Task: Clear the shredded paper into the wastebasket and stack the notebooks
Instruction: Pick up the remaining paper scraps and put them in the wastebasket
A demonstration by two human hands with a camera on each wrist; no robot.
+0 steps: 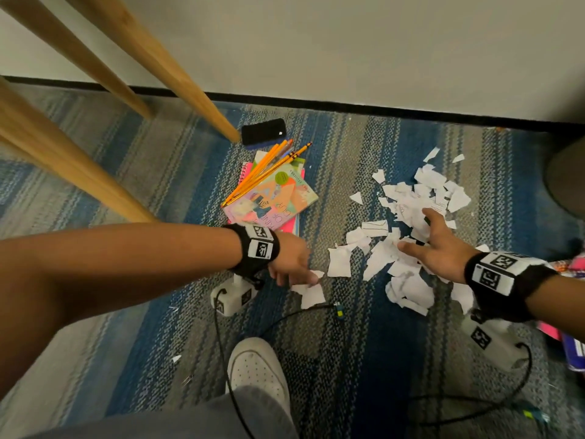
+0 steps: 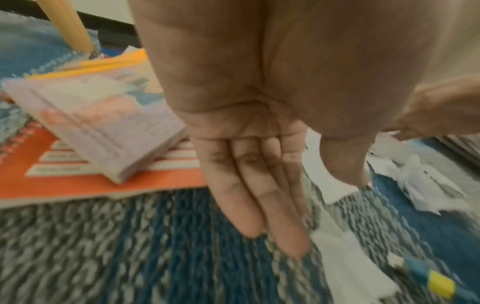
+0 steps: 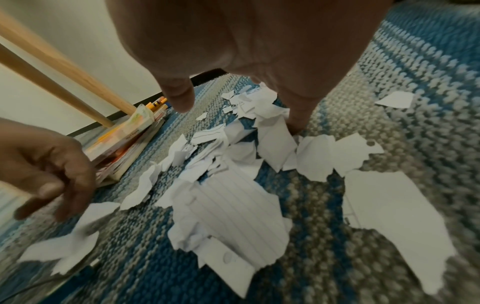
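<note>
Torn paper lies scattered over a blue and grey striped carpet, thickest near the right hand and thinning toward the left hand. The right hand is spread wide, palm down, fingertips on the heap; the right wrist view shows one finger planted among the scraps and nothing gripped. The left hand reaches in low over two scraps at the heap's near edge. Its fingers run straight and close together in the left wrist view, holding nothing; whether they touch the paper cannot be told.

Just beyond the left wrist a pile of notebooks sits askew, an illustrated book on top of a pink spiral-bound one, with a bundle of pencils lying across them. A black phone lies behind, beside a wooden leg. A white shoe and cables fill the foreground. More bright covers show at the right edge. A round dark shape at far right may be the wastebasket; this cannot be confirmed.

The step in hand appears to be gathering the paper, barely begun. Next, both hands likely need to sweep inward, cup the scraps and lift them without spilling.
</note>
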